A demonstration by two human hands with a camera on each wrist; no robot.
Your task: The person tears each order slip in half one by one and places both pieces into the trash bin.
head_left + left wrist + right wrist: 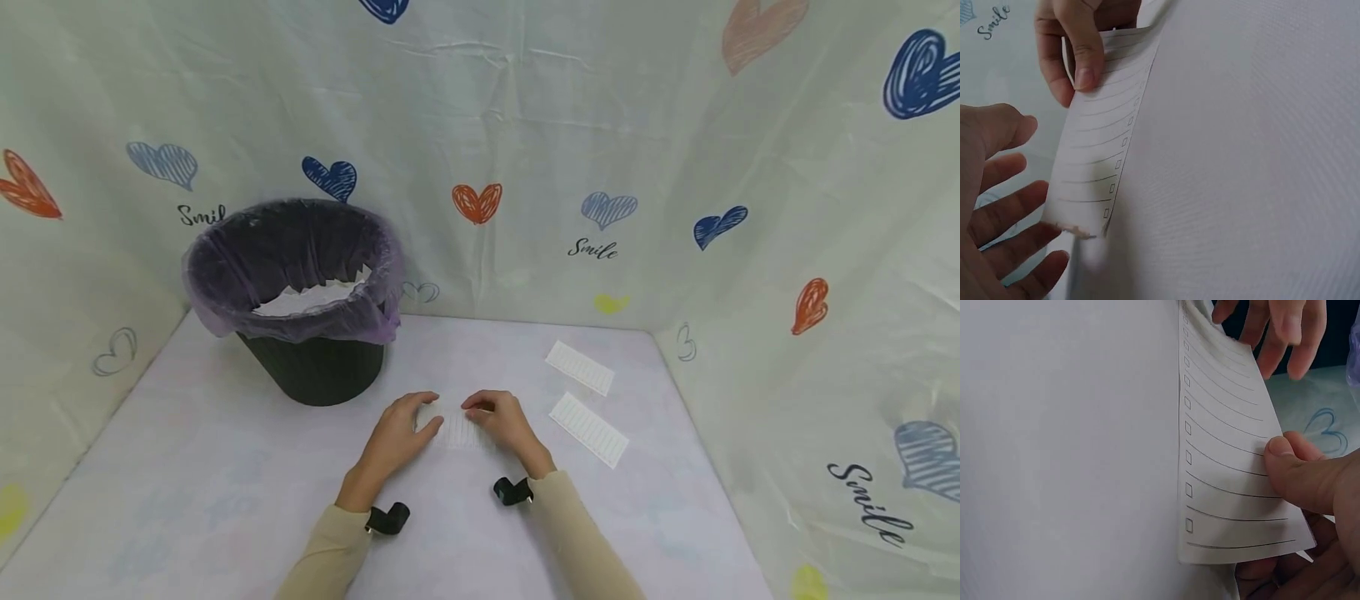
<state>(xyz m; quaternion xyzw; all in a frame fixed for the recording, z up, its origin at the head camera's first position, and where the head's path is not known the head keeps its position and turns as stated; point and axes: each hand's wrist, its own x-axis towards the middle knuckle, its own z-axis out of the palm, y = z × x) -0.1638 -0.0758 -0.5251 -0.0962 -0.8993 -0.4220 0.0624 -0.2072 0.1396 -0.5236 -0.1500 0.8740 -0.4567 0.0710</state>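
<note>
A lined paper strip (459, 431) with a column of small checkboxes lies between the two hands. My right hand (506, 423) pinches one long edge, with the thumb on the printed face and fingers behind it, as the right wrist view shows. My left hand (397, 437) is spread beside the strip's other end, its fingers (1013, 209) apart and relaxed. That end of the paper (1079, 187) has a rough, torn-looking edge. The strip curves upward slightly in both wrist views.
Two similar lined strips lie at the right, a farther one (580, 367) and a nearer one (589, 429). A dark bin (322, 371) with a purple liner (386, 287) stands at the back left, white paper (311, 298) inside. A heart-patterned sheet (517, 275) encloses the table.
</note>
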